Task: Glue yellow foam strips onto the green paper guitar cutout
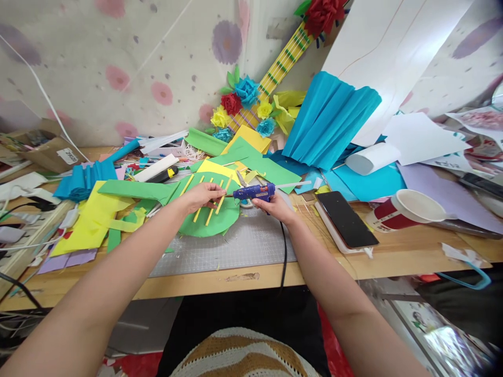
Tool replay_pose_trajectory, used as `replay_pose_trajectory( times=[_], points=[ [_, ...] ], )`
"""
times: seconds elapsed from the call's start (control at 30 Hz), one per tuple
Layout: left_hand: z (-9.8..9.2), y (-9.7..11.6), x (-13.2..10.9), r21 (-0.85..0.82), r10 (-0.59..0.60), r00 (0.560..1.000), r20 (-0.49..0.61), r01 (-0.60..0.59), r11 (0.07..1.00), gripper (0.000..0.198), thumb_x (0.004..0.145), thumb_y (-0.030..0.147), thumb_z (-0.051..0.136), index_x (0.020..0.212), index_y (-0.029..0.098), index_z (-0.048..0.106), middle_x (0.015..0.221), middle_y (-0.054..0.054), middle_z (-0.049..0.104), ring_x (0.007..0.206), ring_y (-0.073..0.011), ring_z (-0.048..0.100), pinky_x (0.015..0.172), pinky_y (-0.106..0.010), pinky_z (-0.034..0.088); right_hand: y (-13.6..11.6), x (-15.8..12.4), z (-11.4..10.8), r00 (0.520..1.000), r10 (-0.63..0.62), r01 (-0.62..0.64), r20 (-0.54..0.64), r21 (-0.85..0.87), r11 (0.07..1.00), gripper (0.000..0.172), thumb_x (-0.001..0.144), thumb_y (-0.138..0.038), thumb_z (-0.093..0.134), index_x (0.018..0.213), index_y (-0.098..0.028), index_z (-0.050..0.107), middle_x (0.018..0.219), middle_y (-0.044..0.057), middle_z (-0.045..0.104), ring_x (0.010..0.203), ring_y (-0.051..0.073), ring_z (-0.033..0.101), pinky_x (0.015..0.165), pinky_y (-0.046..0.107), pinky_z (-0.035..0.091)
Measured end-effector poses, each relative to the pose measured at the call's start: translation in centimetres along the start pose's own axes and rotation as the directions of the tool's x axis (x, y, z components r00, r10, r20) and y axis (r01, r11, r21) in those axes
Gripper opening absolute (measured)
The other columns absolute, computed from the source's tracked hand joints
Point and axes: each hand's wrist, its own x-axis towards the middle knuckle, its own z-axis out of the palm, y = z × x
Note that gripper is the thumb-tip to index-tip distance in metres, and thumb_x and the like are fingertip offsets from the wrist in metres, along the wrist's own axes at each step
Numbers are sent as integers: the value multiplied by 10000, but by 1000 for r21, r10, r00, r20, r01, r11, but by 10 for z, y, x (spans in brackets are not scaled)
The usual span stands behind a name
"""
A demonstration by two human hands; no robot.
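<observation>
My right hand (pixel 276 208) grips a blue hot glue gun (pixel 253 192), with a pale glue stick (pixel 293 184) poking out of its rear. Its nozzle points left, close to the fingertips of my left hand (pixel 204 196). Those fingers are closed in a pinch on a slim yellow paper strip (pixel 228 184). Below lies a green guitar-like paper shape (pixel 220 222) with a long neck (pixel 133 189) to the left. Several yellow strips cross its body at a slant. Scissors (pixel 242 180) lie partly hidden behind the glue gun.
A grey cutting mat (pixel 251 243) lies under the work. At right are a phone (pixel 346 217) and a paper cup (pixel 408 209). A flower-decorated yellow guitar (pixel 281 68) leans at the back, beside pleated blue paper (pixel 330 123). The glue gun's black cord (pixel 284 256) hangs over the table edge.
</observation>
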Motion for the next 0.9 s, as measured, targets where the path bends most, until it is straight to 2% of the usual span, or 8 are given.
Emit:
replay_pose_trajectory(
  times=[0.17, 0.37, 0.53, 0.9],
  points=[
    [-1, -1, 1, -7, -4, 1000, 16, 4, 1000, 414, 497, 448, 793, 663, 135, 579, 577, 28, 518, 542, -74, 476, 536, -241, 445, 0, 0, 0, 999, -31, 30, -19, -8, 1000, 481, 580, -650, 645, 643, -194, 508, 487, -35, 432, 483, 93, 387, 454, 245, 332],
    [-2, -1, 2, 10, -7, 999, 45, 7, 1000, 425, 493, 462, 790, 660, 137, 574, 573, 32, 514, 539, -69, 468, 527, -232, 444, 3, 2, -1, 999, -11, 11, -32, -20, 1000, 490, 590, -656, 634, 613, -189, 486, 490, -34, 419, 456, 79, 349, 437, 242, 280],
    [-2, 0, 1, 39, -10, 998, 59, 7, 999, 411, 520, 469, 774, 659, 141, 569, 591, 30, 523, 556, -70, 472, 548, -235, 451, 2, 2, -2, 999, -26, 25, -48, -19, 1000, 498, 588, -673, 622, 665, -194, 509, 495, -39, 420, 461, 82, 352, 435, 237, 285],
    [-4, 0, 2, 75, -10, 997, 78, 4, 997, 419, 513, 486, 772, 646, 144, 570, 612, 23, 525, 581, -77, 475, 570, -240, 461, 3, 2, -5, 991, 8, -21, -132, -97, 995, 509, 615, -681, 597, 560, -202, 434, 467, -28, 426, 451, 90, 380, 444, 243, 309]
  ],
)
